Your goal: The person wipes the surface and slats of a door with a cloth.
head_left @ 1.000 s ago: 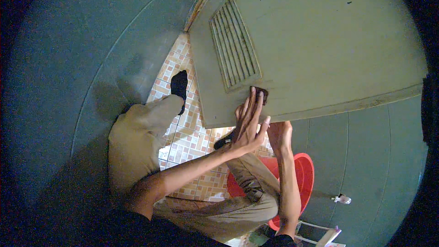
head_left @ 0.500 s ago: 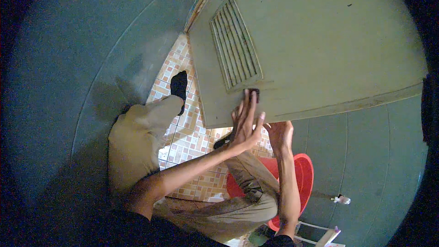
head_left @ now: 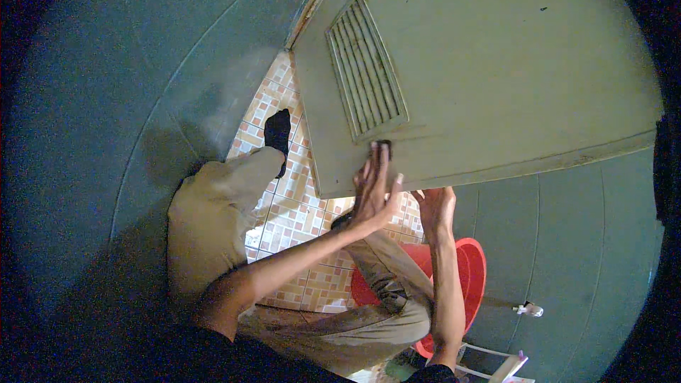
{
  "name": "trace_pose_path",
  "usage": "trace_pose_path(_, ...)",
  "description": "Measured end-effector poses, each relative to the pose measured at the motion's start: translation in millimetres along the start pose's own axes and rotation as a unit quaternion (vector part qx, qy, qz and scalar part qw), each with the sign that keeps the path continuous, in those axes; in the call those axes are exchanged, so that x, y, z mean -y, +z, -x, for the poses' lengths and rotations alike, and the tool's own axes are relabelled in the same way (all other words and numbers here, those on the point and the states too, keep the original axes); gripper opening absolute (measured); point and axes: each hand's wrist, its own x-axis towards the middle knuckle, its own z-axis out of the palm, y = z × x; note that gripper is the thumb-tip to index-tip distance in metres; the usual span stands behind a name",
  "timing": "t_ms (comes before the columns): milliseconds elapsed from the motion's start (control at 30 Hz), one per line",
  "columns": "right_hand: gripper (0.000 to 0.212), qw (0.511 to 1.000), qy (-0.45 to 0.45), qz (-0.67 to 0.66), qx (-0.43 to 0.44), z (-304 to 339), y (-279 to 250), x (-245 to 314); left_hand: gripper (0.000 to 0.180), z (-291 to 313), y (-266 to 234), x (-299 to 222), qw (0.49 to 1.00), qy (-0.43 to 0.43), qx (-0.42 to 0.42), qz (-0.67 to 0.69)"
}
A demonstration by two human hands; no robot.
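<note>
A pale green door (head_left: 504, 78) with a slatted vent (head_left: 367, 67) stands in front of me, dirt marks showing around the vent. My left hand (head_left: 374, 191) presses a small dark scrubbing pad (head_left: 387, 147) flat against the door, just below the vent's lower edge. Its fingers lie over the pad, which they partly hide. At the door's lower edge in the picture, my right hand (head_left: 435, 211) grips the edge, fingertips hidden behind it.
Below my right arm is a red plastic tub (head_left: 474, 276), beside a white rack (head_left: 507, 369). A small tap (head_left: 529, 309) juts from the green wall (head_left: 567, 241). My legs straddle the patterned tile floor (head_left: 289, 223); another green wall (head_left: 92, 135) rises at left.
My left hand has slid the pad a little to the left along the door. The right hand stays at the door edge.
</note>
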Motion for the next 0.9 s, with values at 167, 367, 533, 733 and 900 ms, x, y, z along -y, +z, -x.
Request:
trace_pose_path(167, 0.053, 0.999, 0.012, 0.013, -0.028, 3, 22, 5, 0.077, -6, 6, 46, 0.992, -0.102, -0.04, 0.066)
trace_pose_path(367, 0.049, 1.0, -0.013, -0.008, -0.006, 3, 2, 0, 0.076, 5, -7, -22, 0.996, 0.093, 0.005, -0.015)
trace_pose_path(533, 0.049, 1.0, 0.002, -0.013, -0.008, 9, 19, 7, 0.073, 6, -10, -4, 0.994, 0.103, 0.008, -0.034)
trace_pose_path(733, 0.052, 1.0, 0.012, 0.012, -0.007, 2, 13, 4, 0.077, 3, 12, 34, 0.987, -0.15, -0.031, 0.04)
trace_pose_path(900, 0.047, 0.999, -0.011, 0.043, -0.005, 3, -2, -1, 0.079, 15, 0, 0, 0.999, 0.016, 0.001, -0.039)
